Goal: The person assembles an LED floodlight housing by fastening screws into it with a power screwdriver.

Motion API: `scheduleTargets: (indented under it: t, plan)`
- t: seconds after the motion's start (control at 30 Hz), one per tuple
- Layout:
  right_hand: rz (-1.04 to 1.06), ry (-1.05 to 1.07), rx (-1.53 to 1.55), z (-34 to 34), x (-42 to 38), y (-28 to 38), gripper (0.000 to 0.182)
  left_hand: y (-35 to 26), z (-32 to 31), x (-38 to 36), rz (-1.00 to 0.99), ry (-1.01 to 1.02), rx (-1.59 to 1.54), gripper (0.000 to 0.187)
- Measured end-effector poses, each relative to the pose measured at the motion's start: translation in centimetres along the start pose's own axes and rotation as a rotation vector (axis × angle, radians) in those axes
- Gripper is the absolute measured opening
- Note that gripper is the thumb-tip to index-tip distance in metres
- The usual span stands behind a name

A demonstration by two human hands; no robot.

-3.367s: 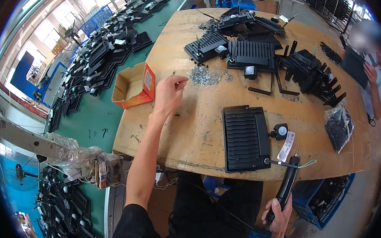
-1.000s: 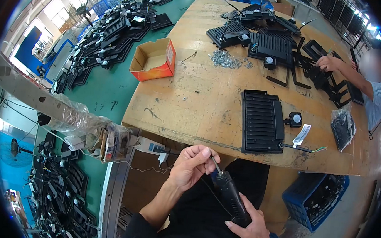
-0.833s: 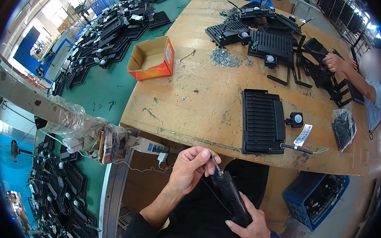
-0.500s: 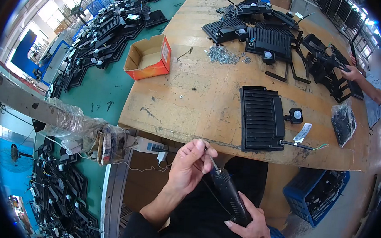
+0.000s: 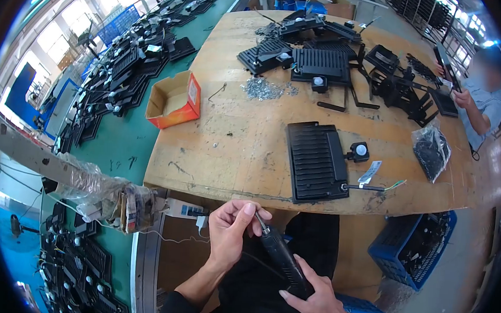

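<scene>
Two hands on one tool, below the table's (image 5: pixel 243 176) near edge. Right hand (image 5: pixel 313 292) wraps the rear of the black driver (image 5: pixel 281 259), likely carrying its weight; left hand (image 5: pixel 228 232) pinches thumb-to-finger at the metal bit (image 5: pixel 262 222), which points to 11 o'clock, probably steadying it. Can't tell if a small part's in that pinch. Driver body: rounded, dark, smooth-looking.

Ribbed black housing (image 5: pixel 316 163) lies flat, fins up, at 1 o'clock from the hands, likely parked within reach. Loose shiny hardware (image 5: pixel 263 89) at 12, orange cardboard box (image 5: pixel 184 116) at 11, crinkly clear bag (image 5: pixel 431 153) at 2.
</scene>
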State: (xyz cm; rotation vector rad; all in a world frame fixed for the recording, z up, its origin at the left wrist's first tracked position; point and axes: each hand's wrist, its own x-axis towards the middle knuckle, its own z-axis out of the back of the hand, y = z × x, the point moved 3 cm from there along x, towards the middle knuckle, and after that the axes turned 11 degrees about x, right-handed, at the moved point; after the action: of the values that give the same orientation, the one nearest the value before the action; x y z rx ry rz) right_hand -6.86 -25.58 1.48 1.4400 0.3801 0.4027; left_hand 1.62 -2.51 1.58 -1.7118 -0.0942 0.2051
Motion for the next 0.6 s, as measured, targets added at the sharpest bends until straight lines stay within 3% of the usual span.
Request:
scheduleTargets:
  t: [0.07,0.13,0.17,0.23,0.4,0.47,0.53,0.6]
  plan:
    - [-0.048,-0.004,-0.015,0.4,-0.2,0.2,0.095,0.4,-0.3,0.1,0.045,0.014,-0.079,0.023]
    - [-0.543,0.038,0.738,0.5,-1.6,-1.1,0.093,0.9,-0.6,0.2,0.083,0.123,-0.273,0.023]
    - [-0.544,0.038,0.745,0.5,-1.4,-1.4,0.093,0.9,-0.8,0.4,0.072,0.15,-0.247,0.025]
    - [-0.172,0.021,0.291,1.2,-0.7,-1.5,0.09,1.0,-1.2,1.6,0.079,0.201,-0.195,0.025]
    - [-0.107,-0.107,0.194,3.5,0.9,-1.9,0.091,-2.8,-3.5,7.4,0.065,0.313,0.117,0.036]
    - [-0.102,-0.15,0.231,4.4,1.1,-2.3,0.09,-3.1,-2.4,11.9,-0.118,0.221,0.454,0.033]
    - [-0.096,-0.171,0.225,4.8,1.3,-2.5,0.091,-2.2,-0.8,18.3,-0.336,-0.041,0.75,0.024]
    - [-0.085,-0.202,0.207,5.1,1.5,-2.8,0.092,-2.5,-0.4,23.5,-0.574,-0.096,1.183,0.021]
